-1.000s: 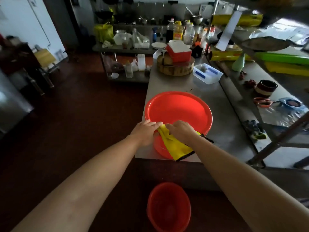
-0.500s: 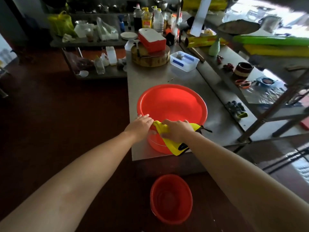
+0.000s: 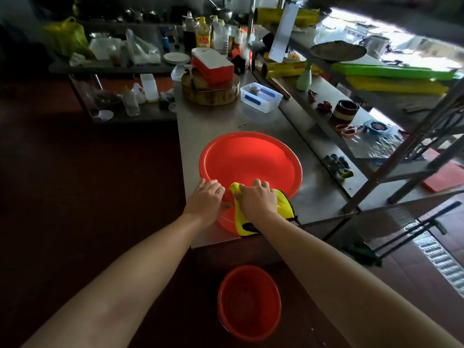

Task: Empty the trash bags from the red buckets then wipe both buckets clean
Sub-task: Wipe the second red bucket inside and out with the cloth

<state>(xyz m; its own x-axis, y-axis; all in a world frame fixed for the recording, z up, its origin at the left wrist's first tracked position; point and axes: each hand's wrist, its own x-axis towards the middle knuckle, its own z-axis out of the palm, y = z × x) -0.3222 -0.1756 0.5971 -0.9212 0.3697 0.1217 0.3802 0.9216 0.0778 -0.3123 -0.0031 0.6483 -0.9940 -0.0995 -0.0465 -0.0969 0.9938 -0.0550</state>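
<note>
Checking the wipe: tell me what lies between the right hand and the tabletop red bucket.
A yellow cloth, draped over the red bucket at its near rim, under the right hand; head view.

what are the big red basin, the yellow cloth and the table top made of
The red basin looks like glossy plastic: even colour, soft highlights, rolled rim. The yellow cloth is soft fabric, possibly microfibre: it folds and drapes over the rim. The table top is likely stainless steel: dull grey sheen.
</note>
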